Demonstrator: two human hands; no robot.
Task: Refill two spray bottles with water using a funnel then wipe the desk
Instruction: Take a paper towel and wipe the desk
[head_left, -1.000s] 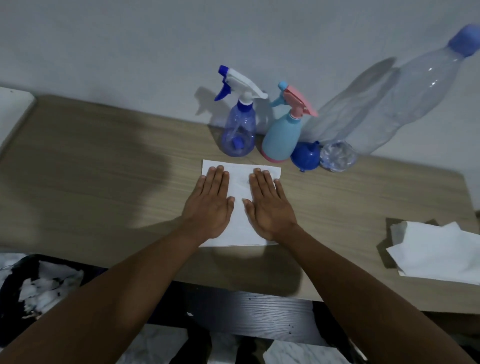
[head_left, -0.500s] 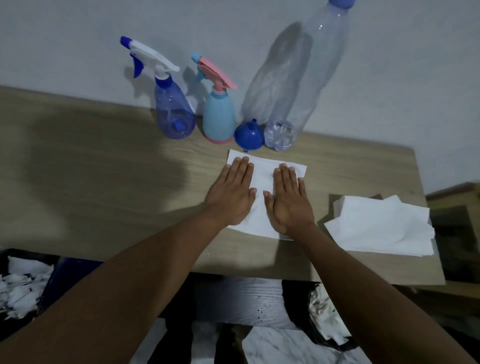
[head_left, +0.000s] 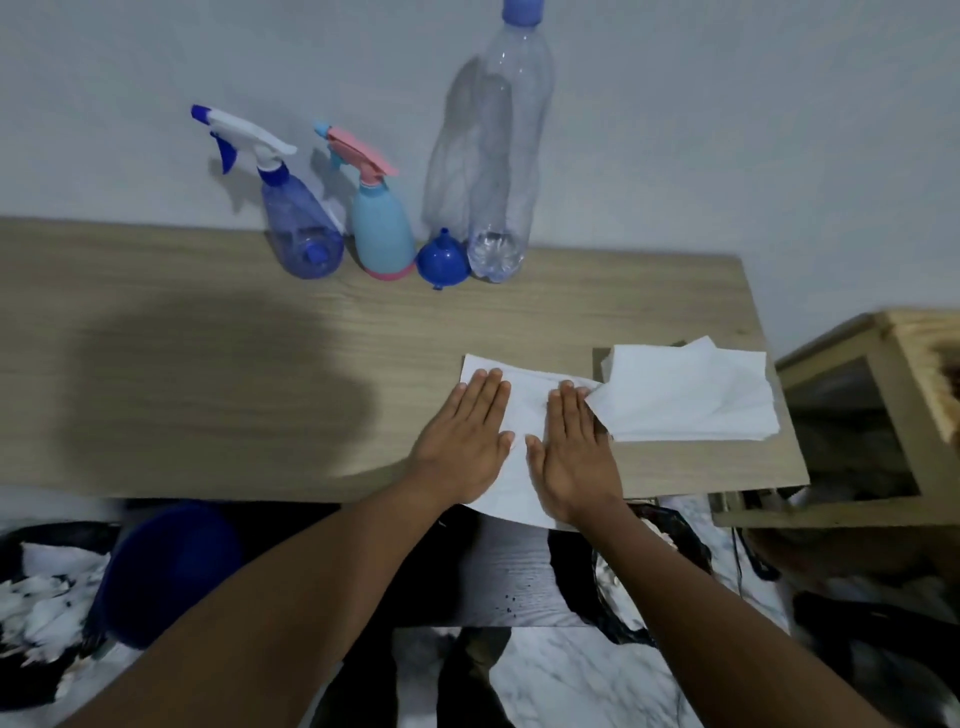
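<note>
Head view: clear water bottle (head_left: 500, 156) with a blue cap is taken as the landmark, stood upright at the wall with only a little water seen at its bottom. Just left of it a blue funnel (head_left: 442, 258) is laid, then a light-blue spray bottle (head_left: 381, 228), then a see-through blue spray bottle (head_left: 301, 228). Nearer than the bottle, a white tissue (head_left: 524, 410) is pressed flat on the wooden surface (head_left: 208, 364) by left hand (head_left: 462, 441) and right hand (head_left: 574, 457); no grip is closed, both palms are spread. A tissue stack (head_left: 685, 395) is overlapped at its right.
</note>
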